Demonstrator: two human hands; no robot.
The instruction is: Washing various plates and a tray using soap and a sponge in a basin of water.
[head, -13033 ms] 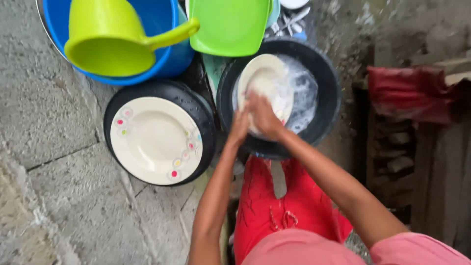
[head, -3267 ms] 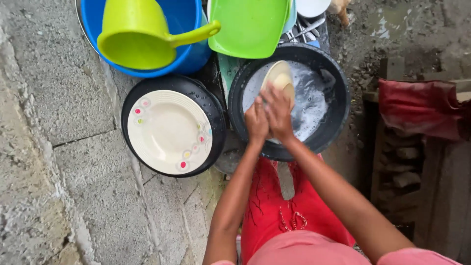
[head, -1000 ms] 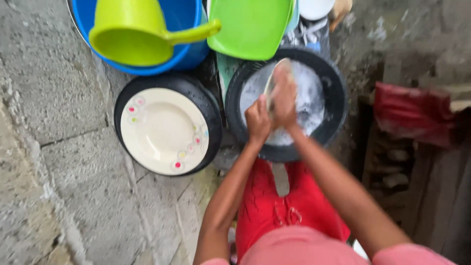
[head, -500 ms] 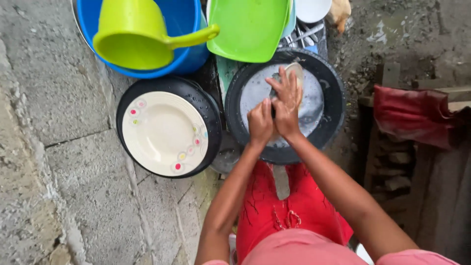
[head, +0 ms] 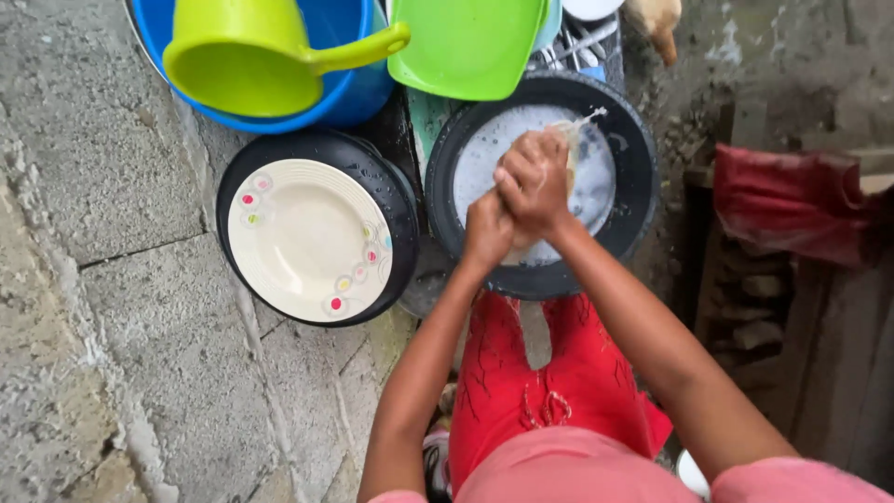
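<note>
Both hands have drawn closer together since half a second ago and now press as one knot over the soapy black basin [head: 633, 210]. Right hand [head: 535, 177] is curled shut around a pale soapy dish [head: 570, 149], seen edge-on above the suds; left hand [head: 486, 228] is closed just below, touching the right. Scrubbing looks to be still under way. Left of that basin, a cream plate [head: 307, 237] lies in a second black basin [head: 396, 200], untouched.

a rough grey stone floor [head: 102, 307] is carrying two black basins side by side, touching: one [head: 396, 200] holding a cream plate, one [head: 633, 158] holding soapy water. a blue tub [head: 358, 88] is sitting just behind them.
</note>
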